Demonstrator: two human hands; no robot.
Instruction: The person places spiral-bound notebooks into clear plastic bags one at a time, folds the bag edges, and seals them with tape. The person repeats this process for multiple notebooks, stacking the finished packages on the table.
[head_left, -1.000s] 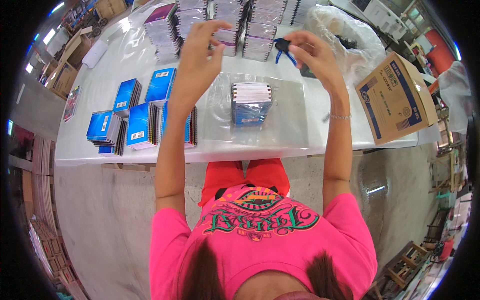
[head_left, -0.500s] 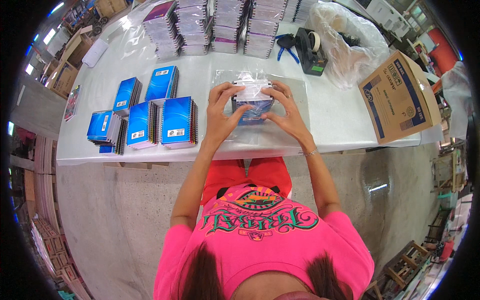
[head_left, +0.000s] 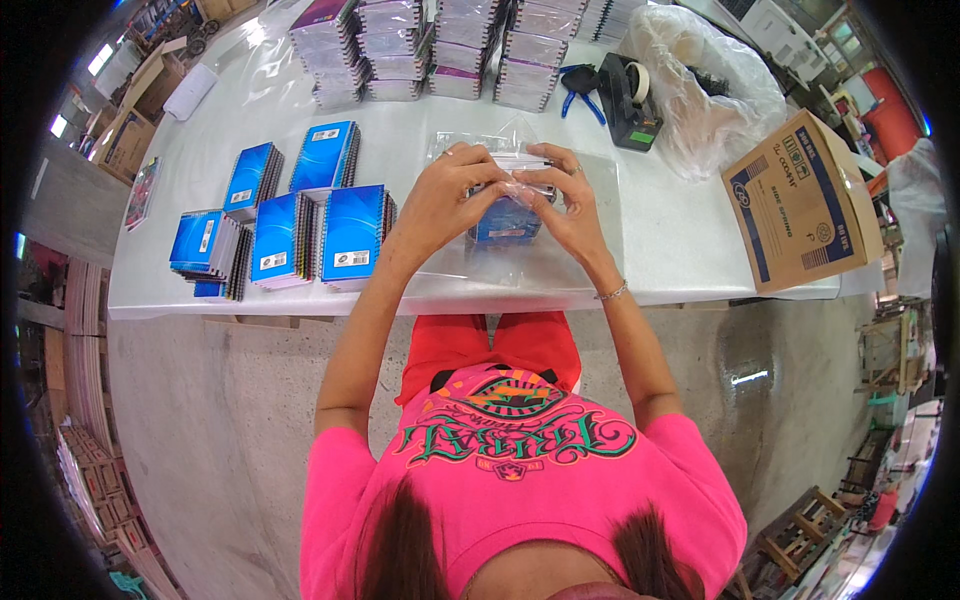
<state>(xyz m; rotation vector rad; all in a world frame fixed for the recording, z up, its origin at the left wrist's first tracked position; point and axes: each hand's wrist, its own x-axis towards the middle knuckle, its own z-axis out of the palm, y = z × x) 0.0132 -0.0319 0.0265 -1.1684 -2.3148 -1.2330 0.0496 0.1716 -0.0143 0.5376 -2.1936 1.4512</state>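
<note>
At the middle of the white table (head_left: 660, 240), the left hand (head_left: 445, 200) and right hand (head_left: 567, 205) both pinch the top of a clear plastic bag (head_left: 510, 165) wrapped around a small stack of blue spiral notebooks (head_left: 503, 222), with loose blue-covered notebooks (head_left: 352, 233) lying just to the left and a black tape dispenser (head_left: 630, 105) farther back on the right

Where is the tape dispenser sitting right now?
In the head view the black tape dispenser stands on the far right part of the white table, between the blue-handled pliers and the crumpled clear plastic bag.
</note>
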